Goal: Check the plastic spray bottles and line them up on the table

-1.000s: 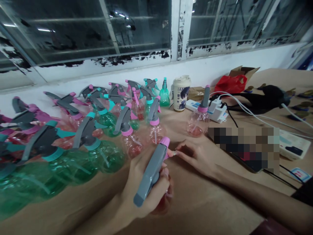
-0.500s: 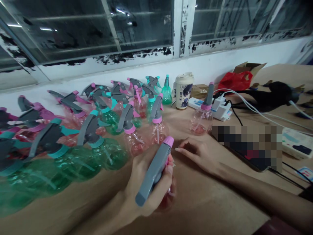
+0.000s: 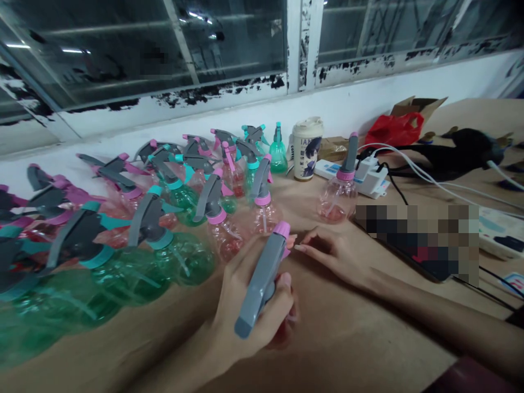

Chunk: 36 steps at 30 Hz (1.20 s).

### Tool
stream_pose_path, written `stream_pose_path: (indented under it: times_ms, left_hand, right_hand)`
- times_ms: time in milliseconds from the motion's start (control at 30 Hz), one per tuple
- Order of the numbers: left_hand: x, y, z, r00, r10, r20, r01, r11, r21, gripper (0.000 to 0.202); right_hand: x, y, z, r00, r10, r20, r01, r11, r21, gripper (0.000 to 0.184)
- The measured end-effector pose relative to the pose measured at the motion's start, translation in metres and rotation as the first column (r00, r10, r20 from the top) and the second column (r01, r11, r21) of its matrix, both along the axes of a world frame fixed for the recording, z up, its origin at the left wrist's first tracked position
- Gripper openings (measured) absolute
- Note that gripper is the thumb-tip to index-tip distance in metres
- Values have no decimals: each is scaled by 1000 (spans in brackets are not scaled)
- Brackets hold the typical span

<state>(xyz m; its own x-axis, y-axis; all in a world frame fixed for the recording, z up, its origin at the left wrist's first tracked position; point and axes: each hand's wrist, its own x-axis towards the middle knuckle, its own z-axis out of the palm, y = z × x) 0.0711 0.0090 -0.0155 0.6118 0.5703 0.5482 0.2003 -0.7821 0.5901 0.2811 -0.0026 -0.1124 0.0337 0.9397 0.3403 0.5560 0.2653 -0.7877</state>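
My left hand (image 3: 231,297) is wrapped round a spray bottle (image 3: 262,284) with a grey sprayer head and a pink nozzle. The bottle's clear reddish body is mostly hidden under my fingers. Just right of the nozzle is my right hand (image 3: 333,251), with its thumb and forefinger curved and a gap between them; nothing shows in it. Two pink-collared spray bottles, one nearer (image 3: 223,229) and one behind (image 3: 262,202), stand beyond my left hand. Another pink-collared spray bottle (image 3: 339,196) stands behind my right hand.
Several green and pink spray bottles (image 3: 155,251) crowd the left side. A paper cup (image 3: 306,150), a white power strip (image 3: 374,185) with cables and a red bag (image 3: 395,131) are at the back. A dark, partly blurred phone (image 3: 426,256) lies by my right forearm.
The held bottle's sprayer head has shifted slightly right and up in view, with my left hand round it. My right hand has barely moved.
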Motion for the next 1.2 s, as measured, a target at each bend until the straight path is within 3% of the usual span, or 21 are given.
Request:
stream_pose_path:
  times_ms: [300, 800, 967, 1200]
  left_hand:
    - [-1, 1, 0, 998, -67, 17, 65, 994, 86, 23]
    - [-2, 3, 2, 998, -68, -17, 67, 997, -33, 7]
    - [1, 3, 1, 999, -49, -6, 49, 999, 24, 17]
    - [1, 2, 1, 998, -65, 5, 65, 997, -33, 34]
  right_hand:
    - [1, -1, -1, 1000, 1, -5, -1, 1000, -15, 22]
    - [2, 0, -1, 999, -34, -33, 33, 999, -33, 23]
    - [1, 0, -2, 999, -29, -45, 29, 1000, -10, 23]
    - [2, 0, -1, 999, -16, -46, 16, 1000, 4, 24]
